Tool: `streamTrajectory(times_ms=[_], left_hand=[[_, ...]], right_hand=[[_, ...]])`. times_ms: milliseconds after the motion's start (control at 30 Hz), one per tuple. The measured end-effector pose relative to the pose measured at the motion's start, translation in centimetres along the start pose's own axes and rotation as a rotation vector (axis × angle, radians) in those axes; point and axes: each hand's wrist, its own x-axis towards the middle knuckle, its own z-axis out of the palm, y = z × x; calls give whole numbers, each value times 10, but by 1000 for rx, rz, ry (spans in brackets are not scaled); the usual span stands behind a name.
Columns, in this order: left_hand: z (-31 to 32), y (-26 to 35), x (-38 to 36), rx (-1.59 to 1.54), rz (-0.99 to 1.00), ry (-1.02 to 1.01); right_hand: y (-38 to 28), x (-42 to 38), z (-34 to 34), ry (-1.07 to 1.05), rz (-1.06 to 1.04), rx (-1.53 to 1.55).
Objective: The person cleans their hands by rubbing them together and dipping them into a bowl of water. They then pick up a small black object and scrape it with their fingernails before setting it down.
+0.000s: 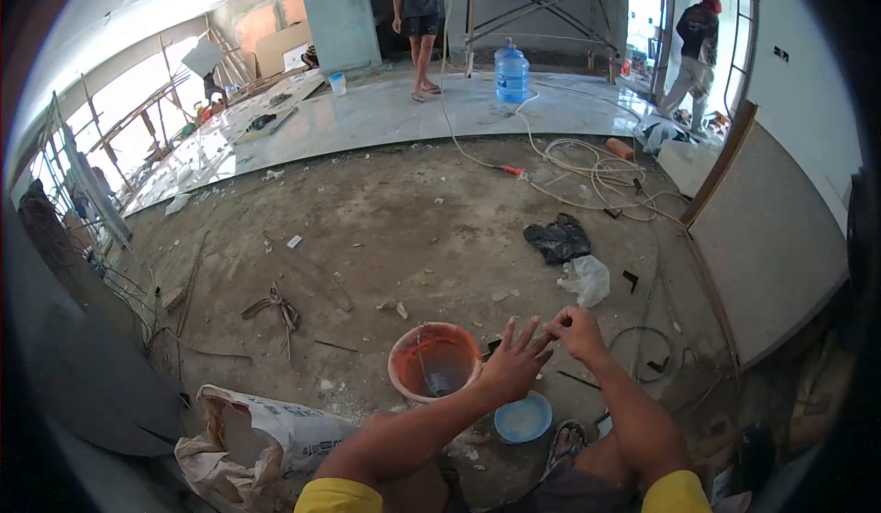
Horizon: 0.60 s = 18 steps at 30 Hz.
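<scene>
My left hand [514, 362] is raised over the floor with its fingers spread apart and nothing in it. My right hand [575, 328] is beside it, fingers curled, and its fingertips touch the left hand's fingers. Whether it pinches something small I cannot tell. Below the hands stand an orange bucket [435, 362] with a tool in it and a small blue bowl [523, 418]. My foot in a sandal [566, 440] shows near the bowl.
An open cement sack [266, 440] lies at lower left. A black bag [558, 239] and a white bag [587, 280] lie ahead. Coiled rope [601, 175], a blue water jug [512, 72], scaffolding [541, 4] and two people [418, 17] [695, 50] stand on the tiled floor beyond.
</scene>
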Motion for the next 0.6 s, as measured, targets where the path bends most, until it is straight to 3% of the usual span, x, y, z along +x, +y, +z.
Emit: streamTrajectory(times_ms=[200,533,600], left_hand=[[12,8,1,104,9,-26],[9,13,0,-16,-79,59],[6,13,0,-85,-91,58]], right_hand=[[-6,0,3,20,22,-300],[-12,1,18,45,52,-238],[-15,-2,21,126,-35,-185]])
